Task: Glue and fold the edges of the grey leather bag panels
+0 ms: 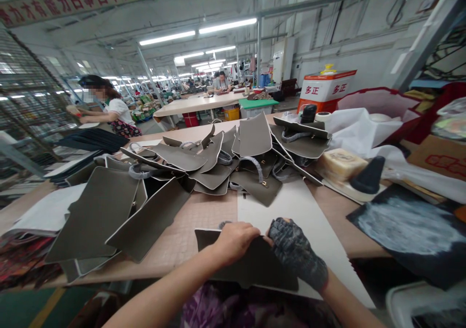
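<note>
A dark grey-brown handbag panel (251, 265) with a pale edge lies at the near edge of the table, in front of my body. My bare left hand (236, 240) is closed on its upper edge, fingers bent over the rim. Close beside it, my right hand (291, 245), in a dark fingerless glove, pinches the same edge. The two hands almost meet near the panel's top middle. A bit of grey wrapped handle shows behind my left hand. Whatever lies behind the panel is hidden.
A heap of similar bag panels with wrapped handles (251, 168) spreads across the table (211, 211). White board (327, 231) lies to the right. Beyond it are a yellowish block (342, 163), a black cone-shaped object (369, 175) and a red-white can (324, 90). A co-worker (109, 105) stands at left.
</note>
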### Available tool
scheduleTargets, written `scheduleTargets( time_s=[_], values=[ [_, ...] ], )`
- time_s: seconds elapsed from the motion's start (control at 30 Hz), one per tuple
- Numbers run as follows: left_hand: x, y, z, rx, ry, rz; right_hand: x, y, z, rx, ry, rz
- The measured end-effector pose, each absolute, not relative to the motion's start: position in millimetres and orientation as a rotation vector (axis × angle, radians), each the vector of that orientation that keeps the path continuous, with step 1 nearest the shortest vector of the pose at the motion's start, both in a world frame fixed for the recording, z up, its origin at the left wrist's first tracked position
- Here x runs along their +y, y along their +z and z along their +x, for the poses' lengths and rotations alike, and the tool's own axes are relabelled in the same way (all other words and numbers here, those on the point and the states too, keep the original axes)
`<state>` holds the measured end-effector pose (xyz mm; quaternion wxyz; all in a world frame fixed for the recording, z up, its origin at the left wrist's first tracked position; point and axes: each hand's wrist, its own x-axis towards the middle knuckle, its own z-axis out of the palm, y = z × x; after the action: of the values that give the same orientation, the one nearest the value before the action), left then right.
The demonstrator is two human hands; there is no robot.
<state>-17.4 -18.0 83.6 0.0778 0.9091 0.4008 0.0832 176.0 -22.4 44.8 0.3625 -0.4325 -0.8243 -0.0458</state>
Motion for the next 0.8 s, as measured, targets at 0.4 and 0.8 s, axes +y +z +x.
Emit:
scheduleTargets(
  time_s=[0.4,0.8],
  values=[
    [-15,80,-18,1.231,0.123,2.711,-24,34,169,-2.312,-0.240,-1.185],
    [1,123,-67,1.289,0.093,2.664,-27,55,177,-2.142,0.271,-1.158]
  ],
)
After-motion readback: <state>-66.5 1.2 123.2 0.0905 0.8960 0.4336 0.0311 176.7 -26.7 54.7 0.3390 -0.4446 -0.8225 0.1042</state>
